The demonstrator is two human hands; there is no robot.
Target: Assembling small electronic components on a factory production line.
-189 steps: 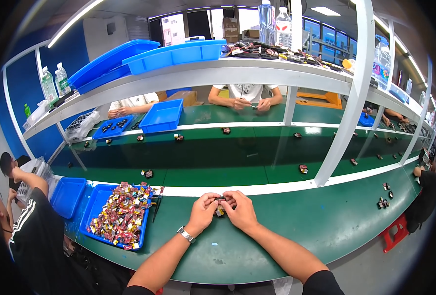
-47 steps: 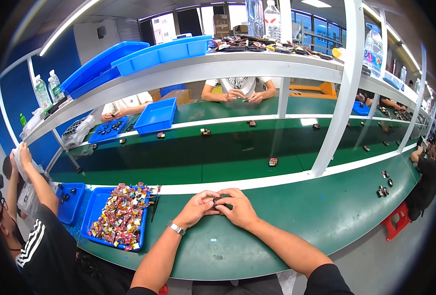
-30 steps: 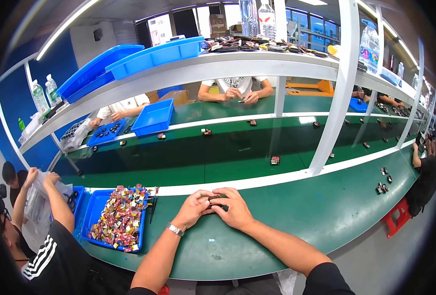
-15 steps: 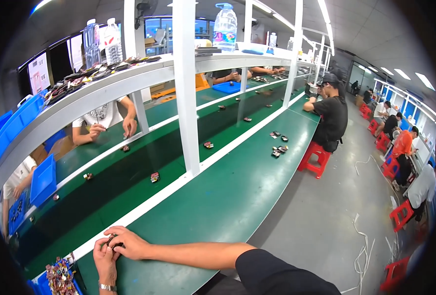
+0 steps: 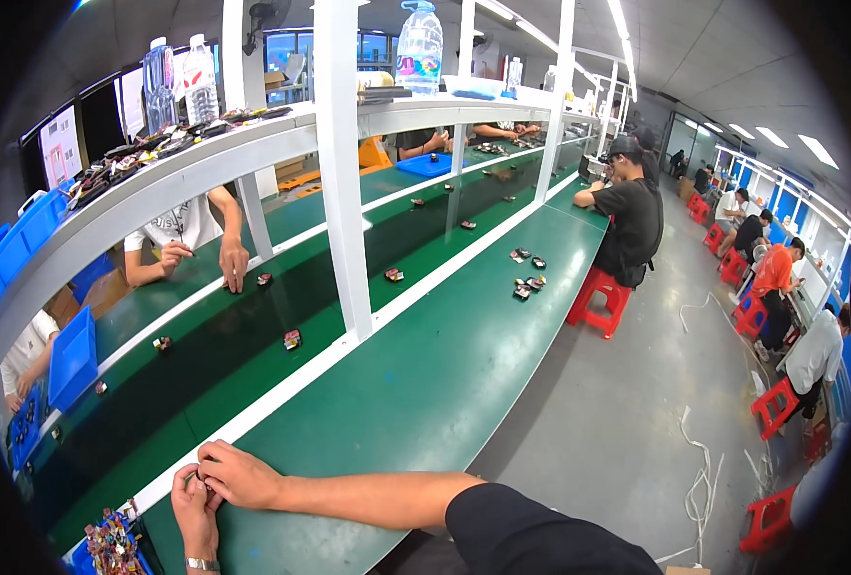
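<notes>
**Dark part (image 5: 204,477) mostly hidden**

L hand (image 5: 193,510) & R hand (image 5: 241,477) pinch it above bench (image 5: 377,412) nr rail (image 5: 262,407); its shape's unclear. Blue bin (image 5: 81,560) w/ heaped parts (image 5: 112,544), lower L, cut off at btm edge, as is L arm (image 5: 200,550).

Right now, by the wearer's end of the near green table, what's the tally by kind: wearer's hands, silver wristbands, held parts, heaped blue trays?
Left hand and right hand: 2
Silver wristband: 1
Dark part, mostly hidden: 1
Heaped blue tray: 1
Total: 5
</notes>
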